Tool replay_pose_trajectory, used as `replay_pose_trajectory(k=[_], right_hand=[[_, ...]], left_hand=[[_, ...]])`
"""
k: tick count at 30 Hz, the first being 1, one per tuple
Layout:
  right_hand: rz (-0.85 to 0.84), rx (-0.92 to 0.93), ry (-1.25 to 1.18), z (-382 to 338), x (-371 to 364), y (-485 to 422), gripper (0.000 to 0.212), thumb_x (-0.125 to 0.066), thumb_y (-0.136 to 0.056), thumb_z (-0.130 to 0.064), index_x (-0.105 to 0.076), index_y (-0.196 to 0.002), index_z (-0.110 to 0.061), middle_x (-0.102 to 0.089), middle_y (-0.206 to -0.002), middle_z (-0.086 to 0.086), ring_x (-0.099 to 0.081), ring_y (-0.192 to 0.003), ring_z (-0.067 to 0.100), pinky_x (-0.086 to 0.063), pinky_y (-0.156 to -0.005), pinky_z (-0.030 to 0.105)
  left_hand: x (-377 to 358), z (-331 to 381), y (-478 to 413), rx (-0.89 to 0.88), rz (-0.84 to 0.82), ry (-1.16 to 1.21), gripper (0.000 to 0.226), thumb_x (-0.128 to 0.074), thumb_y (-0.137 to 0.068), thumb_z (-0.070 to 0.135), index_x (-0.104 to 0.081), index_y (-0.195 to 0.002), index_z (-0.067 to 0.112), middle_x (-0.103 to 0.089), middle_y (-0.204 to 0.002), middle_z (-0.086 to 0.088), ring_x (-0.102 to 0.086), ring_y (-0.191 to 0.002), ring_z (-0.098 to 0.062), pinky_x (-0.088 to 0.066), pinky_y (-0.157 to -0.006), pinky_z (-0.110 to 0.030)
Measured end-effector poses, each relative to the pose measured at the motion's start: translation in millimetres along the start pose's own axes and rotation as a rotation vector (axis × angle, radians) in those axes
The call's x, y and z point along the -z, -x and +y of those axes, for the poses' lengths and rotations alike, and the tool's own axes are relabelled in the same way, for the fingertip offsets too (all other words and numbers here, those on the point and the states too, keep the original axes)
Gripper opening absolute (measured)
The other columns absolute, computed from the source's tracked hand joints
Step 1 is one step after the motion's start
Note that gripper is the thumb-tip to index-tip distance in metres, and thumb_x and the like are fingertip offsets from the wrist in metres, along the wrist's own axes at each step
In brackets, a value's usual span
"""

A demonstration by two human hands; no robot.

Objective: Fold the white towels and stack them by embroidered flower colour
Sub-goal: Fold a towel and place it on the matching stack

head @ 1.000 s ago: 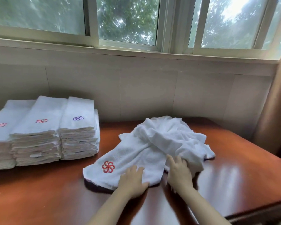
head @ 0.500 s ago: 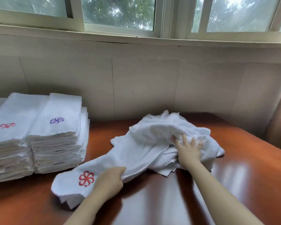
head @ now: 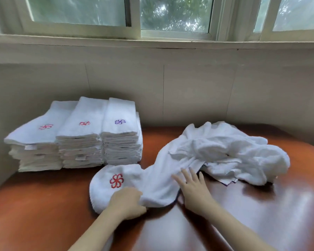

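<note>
While left hand grips the red-flower towel, right hand flat, fingers apart.

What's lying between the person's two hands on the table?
In the head view, the white towel with the red flower spans that gap: the left hand grips its near edge, and the right hand rests straight fingers on it.

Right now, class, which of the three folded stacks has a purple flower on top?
The right stack, nearest the loose towels. Its top flower is purple; the middle stack and left stack show red ones.
</note>
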State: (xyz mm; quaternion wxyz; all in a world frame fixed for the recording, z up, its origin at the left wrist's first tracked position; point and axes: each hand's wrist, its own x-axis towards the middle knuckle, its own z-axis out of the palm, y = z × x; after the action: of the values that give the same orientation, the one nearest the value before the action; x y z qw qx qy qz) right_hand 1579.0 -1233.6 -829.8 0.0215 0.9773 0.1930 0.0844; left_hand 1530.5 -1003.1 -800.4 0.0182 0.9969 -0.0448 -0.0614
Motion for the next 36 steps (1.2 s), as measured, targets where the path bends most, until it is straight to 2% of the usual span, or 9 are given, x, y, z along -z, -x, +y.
replay_pose_trajectory(k=[5, 10, 15, 17, 19, 23, 27, 31, 36], right_hand=[[0.000, 0.053, 0.074, -21.2, 12.5, -2.9, 0.076, -0.043, -0.078, -0.006, -0.021, -0.145, -0.033, -0.030, -0.145, 0.004, -0.021, -0.138, 0.028, -0.016, -0.111, 0.048], [-0.090, -0.220, 0.035, 9.4, 22.5, 0.7, 0.031, -0.036, -0.087, -0.009, -0.049, -0.110, -0.025, -0.054, -0.120, 0.002, -0.042, -0.122, 0.024, -0.026, -0.106, 0.043], [-0.064, -0.129, 0.051, -12.6, 28.5, 9.9, 0.022, -0.035, -0.084, -0.005, -0.033, -0.093, -0.025, -0.063, -0.107, 0.004, -0.056, -0.106, 0.023, -0.029, -0.102, 0.037], [-0.082, -0.131, -0.060, -25.2, 28.9, 14.2, 0.014, -0.039, -0.087, -0.012, -0.029, -0.093, -0.020, -0.063, -0.101, 0.008, -0.058, -0.099, 0.028, -0.040, -0.079, 0.037], [-0.163, -0.122, -0.150, -32.6, 31.6, 21.3, 0.017, -0.044, -0.086, -0.022, -0.029, -0.093, -0.017, -0.060, -0.092, 0.009, -0.058, -0.093, 0.032, -0.037, -0.065, 0.035], [-0.280, -0.059, -0.045, -35.9, 47.8, 35.1, 0.016, -0.045, -0.080, -0.020, -0.046, -0.096, -0.020, -0.060, -0.097, 0.008, -0.058, -0.102, 0.031, -0.037, -0.070, 0.032], [-0.055, -0.192, -0.001, -34.0, 87.5, 41.9, 0.030, -0.047, -0.096, -0.033, -0.064, -0.104, -0.011, -0.064, -0.112, 0.009, -0.058, -0.106, 0.027, -0.045, -0.079, 0.031], [0.449, -0.429, -0.419, -34.9, 163.8, 57.5, 0.028, -0.048, -0.091, -0.016, -0.055, -0.064, -0.011, -0.062, -0.070, 0.009, -0.062, -0.078, 0.034, -0.039, -0.059, 0.034], [1.137, -0.438, -0.861, -66.7, 242.0, 79.1, 0.021, -0.051, -0.095, -0.015, -0.066, -0.085, -0.004, -0.063, -0.072, 0.007, -0.051, -0.067, 0.028, -0.028, -0.060, 0.030]], left_hand=[[-0.2, -40.8, 38.7, -0.093, -0.056, 0.163, 0.009, -0.050, -0.075, 0.015, -0.056, -0.080, 0.011, -0.062, -0.080, -0.001, -0.058, -0.079, -0.018, -0.034, -0.060, -0.022], [7.8, -133.1, 90.5, 0.112, -0.222, 0.527, 0.028, -0.047, -0.055, 0.007, -0.053, -0.082, 0.009, -0.044, -0.055, -0.002, -0.040, -0.032, -0.007, -0.030, -0.036, -0.020], [-6.3, -184.4, 108.1, 0.376, 0.232, 0.417, 0.023, -0.047, -0.085, 0.010, -0.061, -0.102, 0.018, -0.066, -0.094, -0.004, -0.063, -0.084, -0.021, -0.050, -0.071, -0.030], [-13.6, -184.3, 114.2, 0.423, 0.463, 0.344, 0.027, -0.055, -0.080, 0.005, -0.063, -0.105, 0.012, -0.063, -0.102, -0.010, -0.059, -0.099, -0.032, -0.047, -0.083, -0.041], [-16.7, -176.0, 122.6, 0.462, 0.604, 0.264, 0.031, -0.068, -0.066, -0.003, -0.068, -0.095, 0.009, -0.062, -0.095, -0.015, -0.056, -0.091, -0.041, -0.046, -0.078, -0.050], [4.6, -161.1, 144.5, 0.458, 0.757, 0.231, 0.034, -0.076, -0.057, -0.007, -0.072, -0.085, 0.013, -0.057, -0.094, -0.016, -0.054, -0.081, -0.040, -0.045, -0.064, -0.045], [42.2, -158.1, 156.1, 0.601, 0.798, 0.341, 0.015, -0.059, -0.080, 0.007, -0.062, -0.087, 0.020, -0.063, -0.096, -0.009, -0.059, -0.078, -0.039, -0.040, -0.063, -0.035], [86.3, -166.9, 169.5, 0.572, 0.906, 0.376, 0.036, -0.052, -0.081, 0.006, -0.072, -0.102, 0.027, -0.069, -0.098, -0.019, -0.061, -0.087, -0.045, -0.048, -0.071, -0.042], [149.9, -145.2, 177.9, 0.312, 1.207, 1.064, 0.035, -0.051, -0.086, 0.014, -0.061, -0.120, 0.013, -0.064, -0.114, -0.020, -0.058, -0.109, -0.040, -0.046, -0.096, -0.051]])
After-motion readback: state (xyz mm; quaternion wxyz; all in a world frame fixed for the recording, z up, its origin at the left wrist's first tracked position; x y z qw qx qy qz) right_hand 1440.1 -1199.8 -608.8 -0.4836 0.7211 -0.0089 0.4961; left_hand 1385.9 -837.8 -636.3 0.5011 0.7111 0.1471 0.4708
